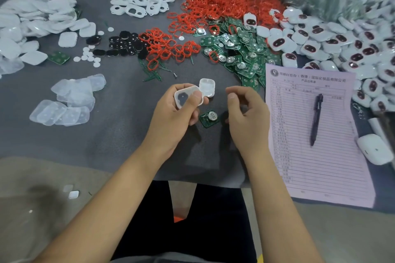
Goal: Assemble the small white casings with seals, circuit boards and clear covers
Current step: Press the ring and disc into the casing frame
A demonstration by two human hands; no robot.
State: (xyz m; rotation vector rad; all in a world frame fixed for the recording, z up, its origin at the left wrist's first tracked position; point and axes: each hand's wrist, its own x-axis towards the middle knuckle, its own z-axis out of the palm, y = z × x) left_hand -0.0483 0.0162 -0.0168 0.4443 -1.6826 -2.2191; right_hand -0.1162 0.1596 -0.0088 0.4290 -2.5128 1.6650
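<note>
You are seated at a small-parts assembly bench in a workshop or light factory — the grey-covered table [106,134] in front of you is heaped with bulk components sorted by kind. Piles of red seal rings [224,0], green circuit boards [239,53], white casing frames [141,0] and clear covers [70,100] surround you, with a mound of finished white units [342,47] to your right. A printed pink production sheet [316,134] with a pen [316,119] on it lies beside them — paperwork for a batch job.
</note>
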